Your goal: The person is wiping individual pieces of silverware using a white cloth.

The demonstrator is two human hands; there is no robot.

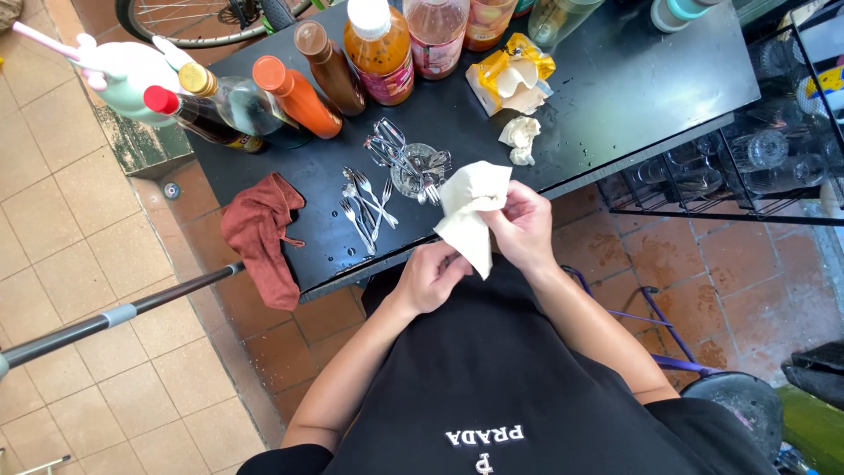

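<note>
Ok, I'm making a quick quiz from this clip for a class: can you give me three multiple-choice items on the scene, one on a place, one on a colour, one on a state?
1. Where do the loose forks lie?
A. on the black table, left of the glass
B. on the floor tiles
C. on the wire rack

2. What colour is the cloth hanging over the table edge?
A. blue
B. reddish brown
C. yellow

3. What are the hands doing with the white napkin?
A. both hold it
B. only one touches it
C. neither touches it

Answers: 1 A, they lie spread on the tabletop beside the glass that holds more cutlery. 2 B, it is a rust-toned rag draped over the near edge. 3 A, the left hand and right hand both grip the napkin above the lap.
</note>
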